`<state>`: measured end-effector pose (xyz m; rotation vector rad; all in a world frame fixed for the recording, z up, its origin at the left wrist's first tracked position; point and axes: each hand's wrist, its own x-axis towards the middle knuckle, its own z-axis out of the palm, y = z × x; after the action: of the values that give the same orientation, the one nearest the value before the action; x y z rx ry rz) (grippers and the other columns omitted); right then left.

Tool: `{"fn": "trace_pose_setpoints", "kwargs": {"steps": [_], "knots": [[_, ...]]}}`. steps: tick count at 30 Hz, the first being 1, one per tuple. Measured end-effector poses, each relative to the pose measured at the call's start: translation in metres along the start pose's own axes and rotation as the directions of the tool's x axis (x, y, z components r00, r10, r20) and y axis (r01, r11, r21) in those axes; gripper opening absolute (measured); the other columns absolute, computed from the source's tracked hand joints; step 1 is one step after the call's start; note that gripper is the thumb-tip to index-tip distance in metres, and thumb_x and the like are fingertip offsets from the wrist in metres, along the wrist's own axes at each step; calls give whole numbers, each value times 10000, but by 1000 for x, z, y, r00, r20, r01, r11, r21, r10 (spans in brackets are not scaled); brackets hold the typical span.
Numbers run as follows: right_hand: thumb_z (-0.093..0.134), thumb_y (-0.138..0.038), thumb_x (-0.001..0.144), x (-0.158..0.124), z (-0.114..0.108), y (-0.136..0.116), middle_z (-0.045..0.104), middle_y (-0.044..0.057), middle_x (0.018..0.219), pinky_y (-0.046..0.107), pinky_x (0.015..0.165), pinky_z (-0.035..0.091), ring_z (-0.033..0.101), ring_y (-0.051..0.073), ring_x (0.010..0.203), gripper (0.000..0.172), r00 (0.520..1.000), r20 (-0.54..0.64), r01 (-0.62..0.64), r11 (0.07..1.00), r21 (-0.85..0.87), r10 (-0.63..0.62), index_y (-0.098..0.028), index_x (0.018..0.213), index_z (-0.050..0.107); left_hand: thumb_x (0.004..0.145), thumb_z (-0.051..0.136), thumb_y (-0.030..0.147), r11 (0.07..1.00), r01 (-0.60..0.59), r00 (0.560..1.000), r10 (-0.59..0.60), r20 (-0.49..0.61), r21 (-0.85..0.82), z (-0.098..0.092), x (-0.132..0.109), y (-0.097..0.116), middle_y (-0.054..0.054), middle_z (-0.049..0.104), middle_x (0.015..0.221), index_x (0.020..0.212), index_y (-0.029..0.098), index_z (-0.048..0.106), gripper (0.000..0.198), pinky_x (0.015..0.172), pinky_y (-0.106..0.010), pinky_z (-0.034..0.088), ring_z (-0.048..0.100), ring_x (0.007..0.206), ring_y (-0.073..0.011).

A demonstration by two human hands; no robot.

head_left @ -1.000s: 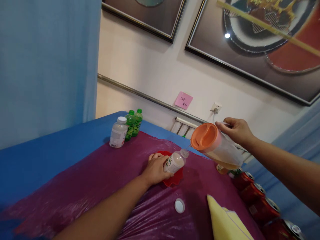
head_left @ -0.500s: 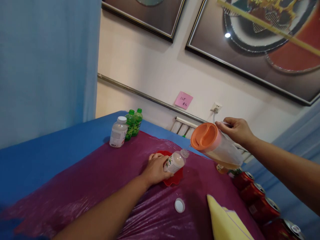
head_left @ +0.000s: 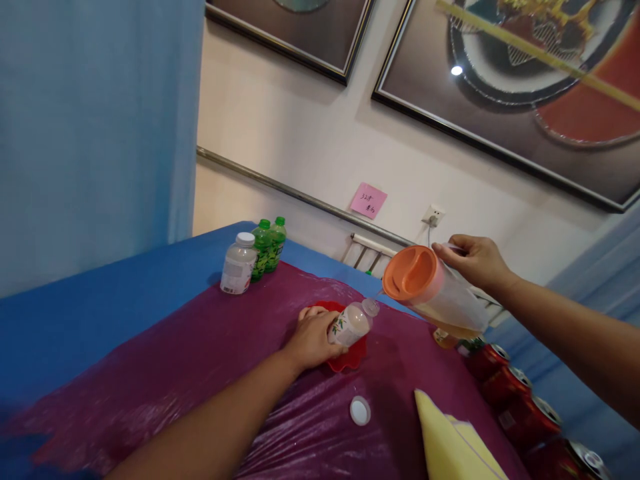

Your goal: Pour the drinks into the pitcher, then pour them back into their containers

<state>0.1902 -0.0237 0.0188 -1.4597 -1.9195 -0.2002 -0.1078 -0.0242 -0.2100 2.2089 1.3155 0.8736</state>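
My left hand (head_left: 314, 338) is closed around a small clear bottle (head_left: 352, 323) with a leaf-print label and pale liquid inside. The bottle leans to the right, its uncapped mouth close to the pitcher's spout. Beneath it lies a red scalloped dish (head_left: 354, 357), partly covered by the hand and bottle. My right hand (head_left: 480, 263) grips the handle of a translucent pitcher (head_left: 445, 303) with an orange lid (head_left: 410, 273). The pitcher is tilted left, and a thin stream runs from its spout to the bottle mouth. Amber liquid lies along its lower side.
A white bottle cap (head_left: 360, 411) and a folded yellow cloth (head_left: 453, 437) lie on the purple sheet (head_left: 210, 373). At the back left stand a white-capped bottle (head_left: 238, 265) and two green bottles (head_left: 274, 247). Several red cans (head_left: 525, 417) line the right edge.
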Motion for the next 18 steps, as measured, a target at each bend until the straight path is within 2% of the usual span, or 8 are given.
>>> {"fn": "trace_pose_setpoints", "kwargs": {"steps": [18], "knots": [[644,-714,780,-1,3,3,267,-50,552,279,487,196,261,106,538,613,1000,1,-13,1000,20,13,-247,538,328,620,861,442,1000,5,1000,-5,6,11,-1,0,2,-45,728,1134,1105,269,725,533,1101,-492,342,573,1207,-356]]}}
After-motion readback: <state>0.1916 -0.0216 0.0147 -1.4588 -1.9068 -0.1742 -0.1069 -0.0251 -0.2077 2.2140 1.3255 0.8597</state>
